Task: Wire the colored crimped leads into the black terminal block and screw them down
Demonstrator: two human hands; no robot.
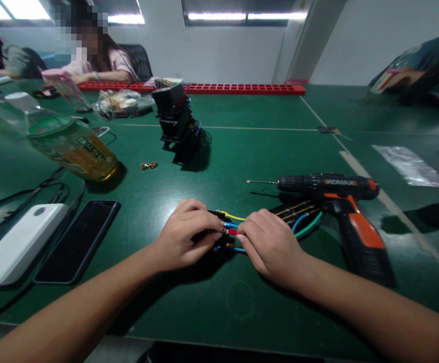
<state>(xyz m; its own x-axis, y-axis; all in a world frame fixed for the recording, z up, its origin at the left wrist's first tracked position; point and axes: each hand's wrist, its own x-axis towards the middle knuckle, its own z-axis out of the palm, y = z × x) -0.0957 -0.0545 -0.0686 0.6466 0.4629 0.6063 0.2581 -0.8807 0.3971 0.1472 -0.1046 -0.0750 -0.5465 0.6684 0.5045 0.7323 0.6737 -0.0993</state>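
Observation:
My left hand is closed around a small black part resting on the green table. Coloured wires in yellow, blue, red and green run from that part off to the right. My right hand pinches the wire ends with blue and red sleeves right at the black part. The two hands almost touch. Just behind my right hand lies a black and orange cordless screwdriver, its bit pointing left.
A stack of black parts stands mid-table, with small metal bits beside it. At left lie a drink bottle, a dark phone, a white power bank and cables. A red rail and seated people are at the back.

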